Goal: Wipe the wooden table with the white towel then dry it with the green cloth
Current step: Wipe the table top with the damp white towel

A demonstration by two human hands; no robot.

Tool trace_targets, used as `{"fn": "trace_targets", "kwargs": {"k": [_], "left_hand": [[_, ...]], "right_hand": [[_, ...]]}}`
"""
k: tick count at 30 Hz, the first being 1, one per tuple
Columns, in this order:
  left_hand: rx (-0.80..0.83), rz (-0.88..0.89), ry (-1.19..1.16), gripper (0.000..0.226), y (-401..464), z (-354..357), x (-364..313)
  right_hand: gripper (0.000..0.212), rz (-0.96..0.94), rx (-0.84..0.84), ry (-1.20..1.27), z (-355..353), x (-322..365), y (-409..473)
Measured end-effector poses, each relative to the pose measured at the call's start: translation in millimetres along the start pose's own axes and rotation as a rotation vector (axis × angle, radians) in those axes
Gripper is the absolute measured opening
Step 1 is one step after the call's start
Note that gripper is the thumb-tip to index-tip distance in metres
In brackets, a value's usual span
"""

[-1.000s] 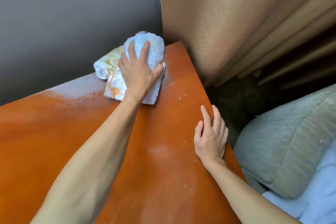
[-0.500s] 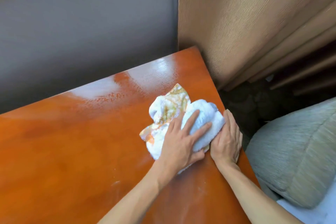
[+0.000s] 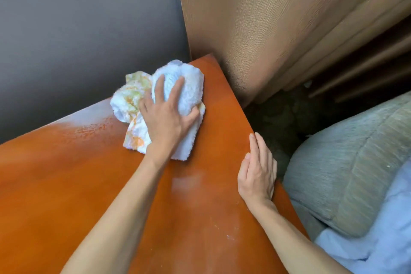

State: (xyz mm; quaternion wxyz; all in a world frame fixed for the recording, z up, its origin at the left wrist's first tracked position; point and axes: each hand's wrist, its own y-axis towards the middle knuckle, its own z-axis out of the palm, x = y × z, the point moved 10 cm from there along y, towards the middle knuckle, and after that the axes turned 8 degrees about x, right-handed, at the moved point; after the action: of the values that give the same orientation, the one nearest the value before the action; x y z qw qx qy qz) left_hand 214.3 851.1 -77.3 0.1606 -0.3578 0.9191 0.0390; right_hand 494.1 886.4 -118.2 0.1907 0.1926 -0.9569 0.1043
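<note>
head view, nearest first: two bare forearms reach in from the bottom edge over the wooden table (image 3: 66, 184), an orange-brown glossy top with a few pale specks near its right edge. the right hand (image 3: 256, 171) lies flat on that right edge, fingers straight and together, palm down, gripping nothing. just past the edge sits a grey-green cushion (image 3: 347, 173), with pale blue fabric (image 3: 382, 236) below it at the lower right. further in, the left hand (image 3: 165, 115) presses down on the white towel (image 3: 189, 87), fingers spread over the bunched top and thumb curled round its right side, so the hand is closed loosely on the cloth. the towel is crumpled, with orange and yellow-green stains on its left folds, and rests on the tabletop close to the far right corner. a damp, shiny patch shows on the wood to the towel's left. beyond the table stand a grey wall (image 3: 77, 29) and a tan wood-grain panel (image 3: 255, 18).
</note>
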Motion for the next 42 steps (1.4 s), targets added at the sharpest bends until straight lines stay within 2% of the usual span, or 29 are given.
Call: {"fn": "trace_targets", "kwargs": {"k": [4, 8, 14, 17, 21, 23, 25, 27, 29, 34, 39, 42], "left_hand": [[0.037, 0.033, 0.037, 0.073, 46.5, 10.8, -27.0], [0.035, 0.088, 0.062, 0.073, 45.5, 19.9, -52.7], [0.105, 0.34, 0.039, 0.071, -18.0, 35.1, -92.5], [0.133, 0.337, 0.054, 0.072, -58.1, 42.9, -94.2], [0.126, 0.308, 0.021, 0.071, -116.2, 42.7, -82.3], [0.138, 0.33, 0.018, 0.071, -154.3, 40.6, -73.9], [0.151, 0.344, 0.059, 0.071, -184.7, 37.0, -58.5], [0.141, 0.313, 0.087, 0.073, -200.4, 30.6, -36.8], [0.086, 0.215, 0.115, 0.075, -197.9, 21.0, -16.5], [0.052, -0.185, 0.084, 0.075, -145.7, 5.8, 20.3], [0.05, -0.35, 0.104, 0.074, -120.8, 11.2, 6.2], [0.085, -0.275, 0.116, 0.076, -128.2, 19.5, -24.5]], "right_hand": [[0.05, 0.011, 0.015, -0.031, 2.0, -1.8, 1.4], [0.05, 0.005, 0.037, -0.042, 2.0, -1.3, 0.7], [0.05, -0.011, 0.021, -0.025, 0.9, 1.6, 1.8], [0.049, -0.036, -0.021, 0.03, -1.6, 2.4, 1.8], [0.051, -0.008, -0.037, 0.227, -6.2, -5.8, 1.2], [0.05, -0.044, 0.026, 0.252, -9.8, -5.4, 1.7], [0.049, -0.072, 0.204, 0.286, -7.9, -10.7, 6.6], [0.05, -0.096, 0.383, 0.339, -9.1, -25.4, 1.8], [0.05, -0.141, 0.443, 0.337, -20.2, -44.1, -12.0], [0.048, -0.206, 0.559, 0.305, -19.1, -88.1, -65.9], [0.05, -0.245, 0.441, 0.286, -18.7, -91.4, -74.0], [0.051, -0.282, 0.394, 0.271, -20.1, -91.6, -73.1]]}}
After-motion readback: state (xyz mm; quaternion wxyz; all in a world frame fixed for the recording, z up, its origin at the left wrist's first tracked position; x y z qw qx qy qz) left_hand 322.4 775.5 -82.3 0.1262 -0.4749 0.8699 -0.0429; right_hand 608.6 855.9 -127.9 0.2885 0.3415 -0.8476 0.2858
